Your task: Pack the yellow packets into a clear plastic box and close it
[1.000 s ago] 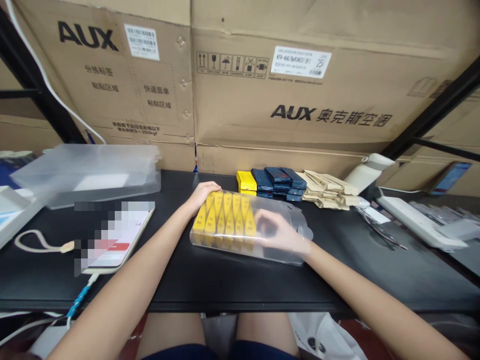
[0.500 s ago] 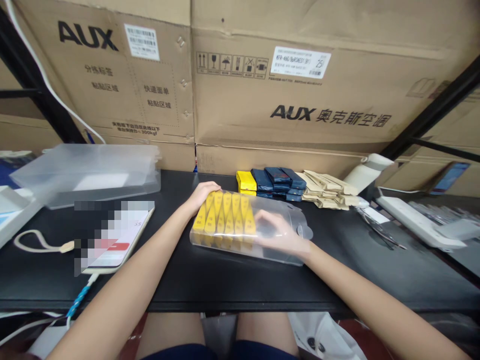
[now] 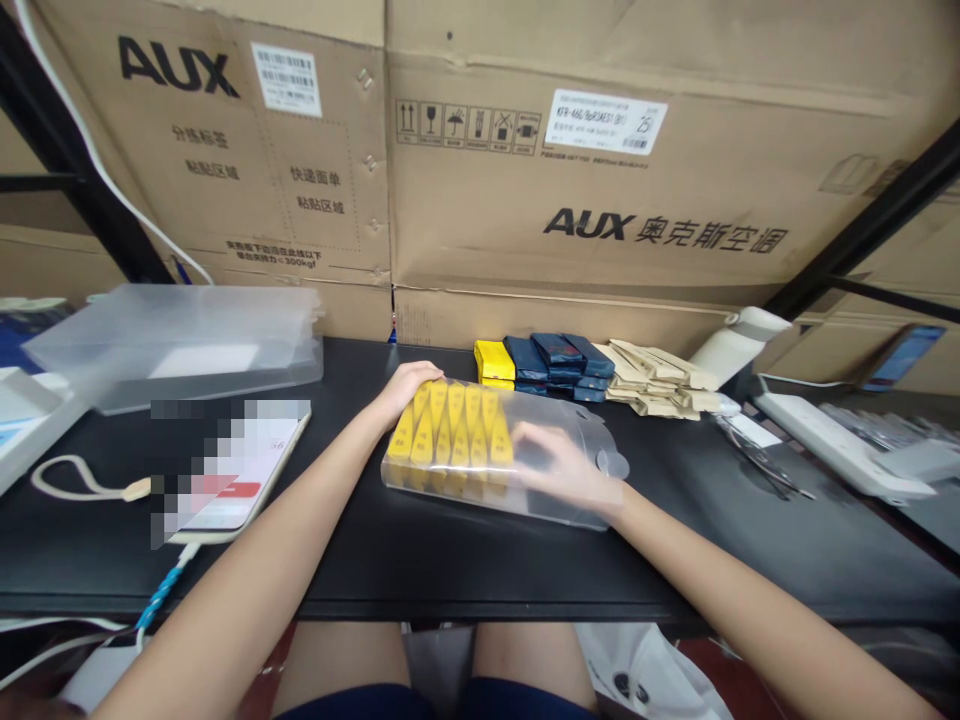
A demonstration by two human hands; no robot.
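A clear plastic box (image 3: 559, 500) lies on its side on the desk, its flap end toward the right. Inside its left half stands a row of several yellow packets (image 3: 446, 430) with dark print. My left hand (image 3: 409, 390) is wrapped over the box's far left corner and holds it. Through the right end, my right hand (image 3: 559, 460) reaches into the box. Its curled thumb and fingers are at the rightmost yellow packet, seen blurred through the plastic; part of the grip is hidden.
Behind the box lie a yellow packet stack (image 3: 494, 364), dark blue packets (image 3: 559, 362) and beige packets (image 3: 656, 378). A white bottle (image 3: 739, 345) leans at the right near a power strip (image 3: 840, 445). At left are a phone (image 3: 240, 480) and empty clear boxes (image 3: 187, 340).
Almost nothing differs. Both hands and the box keep their places, and the view has shifted slightly.
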